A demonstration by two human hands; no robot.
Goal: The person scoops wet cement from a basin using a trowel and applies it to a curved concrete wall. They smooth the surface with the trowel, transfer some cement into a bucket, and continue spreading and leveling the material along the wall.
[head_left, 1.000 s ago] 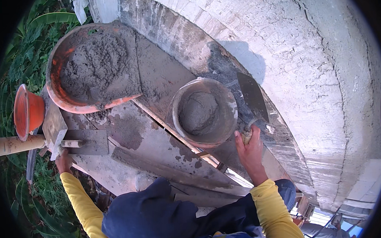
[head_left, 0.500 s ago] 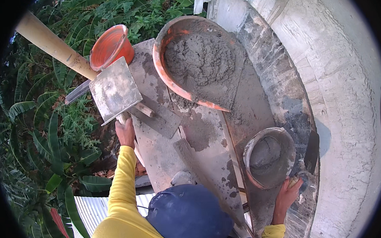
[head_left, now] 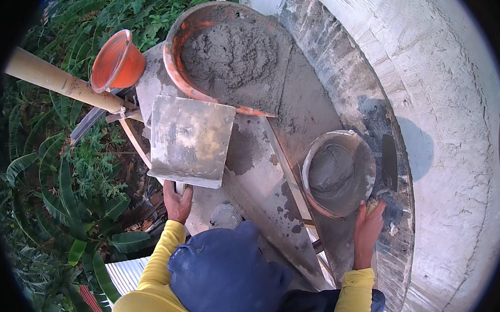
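Note:
My left hand (head_left: 177, 202) grips the short handle of a square plasterer's hawk (head_left: 192, 139), a flat grey plate smeared with mortar and raised at its near edge. It is held over the planks, close to the large orange tub of mortar (head_left: 240, 53), with no mortar heap on it. My right hand (head_left: 368, 229) is closed round the handle of a trowel (head_left: 390, 164); the long dark blade points away from me. Beside that hand stands a round mortar-coated bucket (head_left: 340, 174) holding some wet mortar.
An empty orange bucket (head_left: 120, 61) stands at the far left, near a bamboo pole (head_left: 62, 78). Grey planks (head_left: 262, 178) have gaps between them. A curved, rough plastered wall (head_left: 449, 119) bounds the right side. Leafy plants (head_left: 51, 192) lie beyond the left edge. My dark blue cap (head_left: 227, 274) covers the near middle.
My left hand has swung the hawk rightward over the planks, covering the flat float with a wooden handle that lay there. The right hand keeps its trowel beside the mortar bucket. The whole view has shifted.

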